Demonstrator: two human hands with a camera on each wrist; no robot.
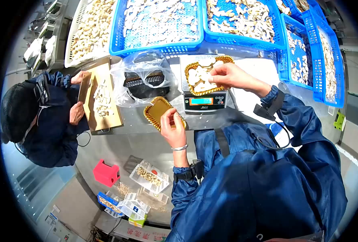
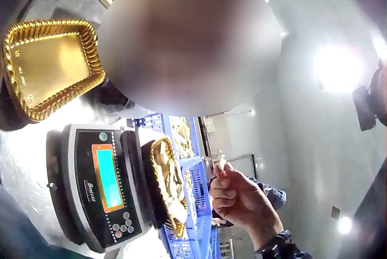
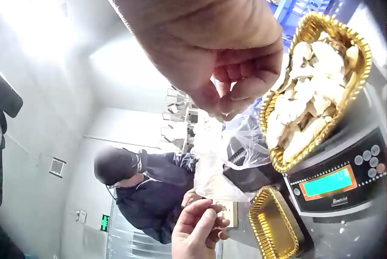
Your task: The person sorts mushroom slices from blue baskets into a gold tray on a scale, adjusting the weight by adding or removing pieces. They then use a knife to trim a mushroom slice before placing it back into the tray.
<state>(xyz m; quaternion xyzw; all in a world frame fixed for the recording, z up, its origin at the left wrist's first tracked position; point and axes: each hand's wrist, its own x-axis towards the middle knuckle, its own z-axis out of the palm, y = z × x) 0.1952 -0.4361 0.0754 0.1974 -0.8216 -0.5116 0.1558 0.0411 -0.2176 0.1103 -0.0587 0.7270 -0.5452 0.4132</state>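
Observation:
A gold tray [image 1: 188, 86] full of pale mushroom slices [image 3: 311, 92] sits on a digital scale [image 1: 204, 102] with a lit display. My right hand [image 1: 227, 76] is over this tray; in the left wrist view, its thumb and fingers pinch a small pale mushroom slice [image 2: 222, 163]. My left hand [image 1: 173, 128], fingers loosely curled, overlaps the end of a second, empty gold tray [image 1: 158, 109] in the head view. From the right wrist, that left hand [image 3: 196, 229] appears apart from the tray, with nothing visible in its fingers.
Behind the scale stand blue crates [image 1: 159, 47] of mushroom slices. Left of the scale, a clear plastic bag [image 1: 124, 94] surrounds black trays [image 1: 140, 86]. Another person [image 1: 46, 117] works with a cleaver [image 1: 84, 88] at a cutting board [image 1: 113, 117]. A pink box [image 1: 105, 172] sits lower left.

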